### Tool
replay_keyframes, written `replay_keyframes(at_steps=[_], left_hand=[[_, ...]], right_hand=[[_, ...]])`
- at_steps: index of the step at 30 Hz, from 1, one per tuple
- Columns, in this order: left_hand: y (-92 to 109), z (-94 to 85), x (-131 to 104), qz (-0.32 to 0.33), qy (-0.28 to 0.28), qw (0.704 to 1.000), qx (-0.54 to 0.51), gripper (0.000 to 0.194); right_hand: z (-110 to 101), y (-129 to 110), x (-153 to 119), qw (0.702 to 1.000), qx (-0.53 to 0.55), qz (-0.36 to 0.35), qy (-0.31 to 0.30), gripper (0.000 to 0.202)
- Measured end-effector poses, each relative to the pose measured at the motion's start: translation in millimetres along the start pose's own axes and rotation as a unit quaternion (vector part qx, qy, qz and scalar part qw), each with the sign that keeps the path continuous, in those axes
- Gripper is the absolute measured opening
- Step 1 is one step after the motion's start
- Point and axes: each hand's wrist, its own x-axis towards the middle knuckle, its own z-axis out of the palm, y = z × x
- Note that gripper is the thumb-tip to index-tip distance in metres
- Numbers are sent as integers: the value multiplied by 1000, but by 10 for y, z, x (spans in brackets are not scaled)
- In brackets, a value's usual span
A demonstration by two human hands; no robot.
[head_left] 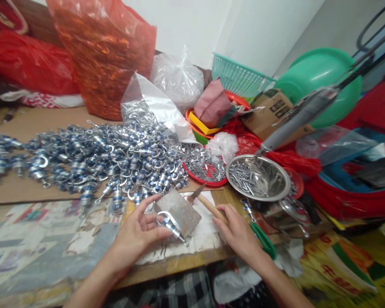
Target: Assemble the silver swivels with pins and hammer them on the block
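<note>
My left hand is closed on a small silver-and-blue metal fitting with a curved hook at one end and an eyelet at the other. The fitting lies against a flat grey metal block on white paper. In my right hand is the wooden handle of a small hammer. Its dark, pointed head sits just right of the block, apart from the fitting. Behind my left hand spreads a large heap of similar fittings on cardboard.
A red plate of small metal pieces and a steel bowl of metal pins stand beyond my hands. A grey-handled tool slants above the bowl. One loose fitting and a green-handled object lie right. Bags and baskets line the wall.
</note>
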Motion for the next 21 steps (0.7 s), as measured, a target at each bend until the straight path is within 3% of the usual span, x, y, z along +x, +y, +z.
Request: replay_keyframes(at_steps=[4,7,10,14,18,21], left_hand=[[-4,7,-4,4,10,1000,-5,85],[-2,-7,-3,4,13,1000,7,86],[-3,-34,6,-3,-1,1000,16,88],[-26,-10,31,5,-1,1000,2,90],[16,52,-27,8,7,1000,-5,88],[107,-172,-190,31,68,996,49,78]], right_hand=[[-220,-288,-69,984,69,-133,100,36],[-252,-427,-133,976,56,-201,64,49],[-183,-444,-209,983,12,-185,1,51],[-91,-419,-307,982,49,-173,54,52],[-26,-328,-305,989,97,-112,20,43],[37,-105,-213,991,118,-34,43,38]])
